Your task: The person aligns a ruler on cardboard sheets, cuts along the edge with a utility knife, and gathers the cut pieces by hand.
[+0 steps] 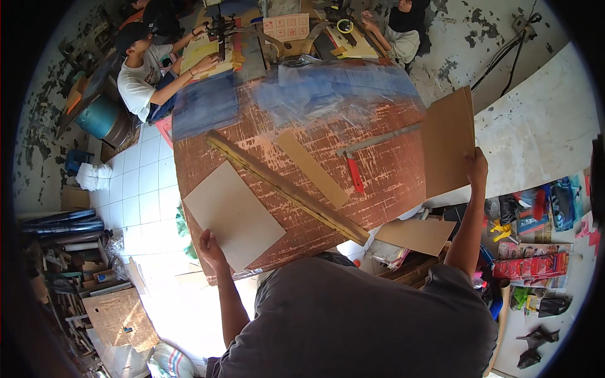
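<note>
On the left of the table, my left hand (213,249) has its fingers closed at the near left edge of a pale grey cardboard sheet (236,214). My right hand (477,167) grips the edge of a brown cardboard sheet (447,142), held at the table's right edge. Between them a long yellowish bar (287,188) lies diagonally. Beyond the bar are a narrow cardboard strip (313,169), a red utility knife (355,174) and a grey flat strip (381,138). Another brown cardboard piece (416,234) rests near the table's front right, close to my right forearm.
Clear plastic sheets (340,85) and a dark blue sheet (208,104) cover the far side of the worn brown table (397,183). A person (142,75) works at far left beside a black machine (220,28); another person (403,38) is at far right. Packaged goods (529,268) lie right.
</note>
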Action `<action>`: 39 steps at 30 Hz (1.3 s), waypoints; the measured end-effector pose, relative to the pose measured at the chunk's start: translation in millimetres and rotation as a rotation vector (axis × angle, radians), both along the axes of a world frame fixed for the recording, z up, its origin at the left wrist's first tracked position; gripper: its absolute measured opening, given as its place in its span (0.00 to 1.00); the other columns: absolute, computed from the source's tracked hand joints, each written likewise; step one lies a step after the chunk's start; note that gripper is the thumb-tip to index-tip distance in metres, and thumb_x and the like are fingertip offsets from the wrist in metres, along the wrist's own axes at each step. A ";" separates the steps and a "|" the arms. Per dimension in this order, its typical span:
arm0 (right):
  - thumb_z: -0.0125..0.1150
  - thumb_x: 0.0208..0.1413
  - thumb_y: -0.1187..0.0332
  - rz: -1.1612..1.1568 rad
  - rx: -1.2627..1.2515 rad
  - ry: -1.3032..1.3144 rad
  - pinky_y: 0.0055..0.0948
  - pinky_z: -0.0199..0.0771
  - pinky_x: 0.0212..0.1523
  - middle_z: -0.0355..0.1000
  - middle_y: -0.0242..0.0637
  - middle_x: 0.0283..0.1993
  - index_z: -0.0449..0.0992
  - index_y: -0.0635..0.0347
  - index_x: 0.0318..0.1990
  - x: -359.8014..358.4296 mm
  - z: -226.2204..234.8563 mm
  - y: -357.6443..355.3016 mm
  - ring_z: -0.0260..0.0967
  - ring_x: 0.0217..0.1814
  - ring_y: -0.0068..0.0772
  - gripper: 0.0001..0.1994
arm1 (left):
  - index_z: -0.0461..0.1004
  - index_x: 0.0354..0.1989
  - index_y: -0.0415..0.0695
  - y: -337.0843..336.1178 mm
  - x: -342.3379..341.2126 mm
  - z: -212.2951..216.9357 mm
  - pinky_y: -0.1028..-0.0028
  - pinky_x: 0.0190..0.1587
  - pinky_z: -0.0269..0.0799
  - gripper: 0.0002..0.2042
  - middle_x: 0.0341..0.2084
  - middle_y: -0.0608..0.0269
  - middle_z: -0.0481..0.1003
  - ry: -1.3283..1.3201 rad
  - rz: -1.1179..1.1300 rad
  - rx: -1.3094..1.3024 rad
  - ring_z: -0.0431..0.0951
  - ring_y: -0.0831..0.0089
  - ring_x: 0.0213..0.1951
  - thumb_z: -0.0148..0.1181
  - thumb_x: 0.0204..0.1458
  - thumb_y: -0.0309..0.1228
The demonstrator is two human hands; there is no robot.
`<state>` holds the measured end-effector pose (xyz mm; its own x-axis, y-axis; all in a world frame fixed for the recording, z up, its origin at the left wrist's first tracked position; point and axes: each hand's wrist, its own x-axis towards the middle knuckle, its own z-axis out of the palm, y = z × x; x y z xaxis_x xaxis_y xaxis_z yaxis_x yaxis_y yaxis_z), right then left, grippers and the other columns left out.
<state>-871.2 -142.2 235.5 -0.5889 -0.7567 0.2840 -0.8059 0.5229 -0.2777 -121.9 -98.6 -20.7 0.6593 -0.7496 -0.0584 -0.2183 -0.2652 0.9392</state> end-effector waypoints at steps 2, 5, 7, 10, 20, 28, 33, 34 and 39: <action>0.58 0.52 0.68 0.048 0.001 0.006 0.51 0.72 0.43 0.74 0.59 0.41 0.72 0.67 0.44 8.4 -17.2 8.9 0.71 0.47 0.66 0.14 | 0.74 0.50 0.33 3.2 2.8 0.3 0.67 0.53 0.72 0.14 0.47 0.50 0.77 -0.026 -0.016 0.008 0.77 0.63 0.49 0.55 0.58 0.26; 0.60 0.53 0.71 0.243 -0.030 -0.015 0.50 0.70 0.41 0.72 0.58 0.38 0.71 0.67 0.44 10.1 -41.5 29.6 0.69 0.43 0.67 0.13 | 0.74 0.50 0.33 4.2 5.2 -1.1 0.68 0.53 0.71 0.14 0.46 0.51 0.77 -0.036 -0.027 0.017 0.77 0.64 0.48 0.55 0.57 0.26; 0.60 0.54 0.72 0.340 -0.043 -0.009 0.48 0.69 0.41 0.69 0.58 0.38 0.69 0.67 0.43 24.4 -50.8 39.4 0.67 0.42 0.67 0.12 | 0.75 0.50 0.33 5.0 7.9 -2.0 0.68 0.53 0.71 0.14 0.46 0.52 0.76 -0.044 -0.040 0.021 0.76 0.64 0.48 0.56 0.57 0.25; 0.60 0.55 0.72 0.439 -0.061 -0.033 0.49 0.69 0.41 0.69 0.58 0.40 0.68 0.67 0.42 31.1 -62.7 47.7 0.66 0.44 0.67 0.11 | 0.75 0.49 0.34 2.9 7.4 -1.5 0.68 0.53 0.71 0.13 0.45 0.54 0.76 -0.024 -0.048 0.032 0.76 0.65 0.48 0.56 0.57 0.25; 0.63 0.53 0.70 0.430 0.236 -0.080 0.51 0.69 0.40 0.72 0.57 0.37 0.68 0.65 0.42 48.9 -51.8 32.4 0.70 0.43 0.66 0.13 | 0.76 0.48 0.36 3.4 12.7 -3.0 0.67 0.53 0.70 0.13 0.45 0.56 0.75 -0.068 -0.059 0.094 0.76 0.66 0.47 0.58 0.56 0.27; 0.60 0.55 0.68 0.286 0.087 0.035 0.54 0.72 0.38 0.76 0.55 0.35 0.72 0.62 0.39 76.1 -71.9 -32.8 0.74 0.40 0.63 0.09 | 0.76 0.49 0.36 1.8 14.0 0.2 0.68 0.53 0.70 0.13 0.44 0.55 0.76 -0.041 -0.078 0.069 0.76 0.65 0.46 0.57 0.57 0.28; 0.61 0.57 0.67 0.373 0.084 0.009 0.50 0.73 0.37 0.76 0.55 0.35 0.73 0.60 0.42 113.6 -26.5 -29.0 0.75 0.39 0.61 0.09 | 0.75 0.51 0.35 -3.4 -1.5 29.8 0.65 0.52 0.73 0.14 0.46 0.53 0.77 -0.164 0.005 -0.002 0.77 0.64 0.47 0.57 0.60 0.30; 0.61 0.58 0.66 0.378 0.086 -0.016 0.46 0.74 0.37 0.76 0.54 0.35 0.74 0.60 0.44 133.4 -5.7 -24.0 0.76 0.38 0.57 0.10 | 0.75 0.51 0.35 -7.6 -11.7 44.5 0.67 0.51 0.74 0.14 0.46 0.53 0.77 -0.154 -0.025 -0.026 0.77 0.65 0.47 0.56 0.61 0.30; 0.63 0.60 0.65 0.742 -0.091 -0.680 0.30 0.74 0.41 0.78 0.39 0.39 0.74 0.63 0.52 214.0 6.9 -36.1 0.76 0.39 0.31 0.16 | 0.72 0.55 0.39 -29.6 -63.7 102.7 0.68 0.54 0.72 0.16 0.47 0.54 0.77 0.105 -0.354 -0.129 0.75 0.68 0.52 0.57 0.62 0.33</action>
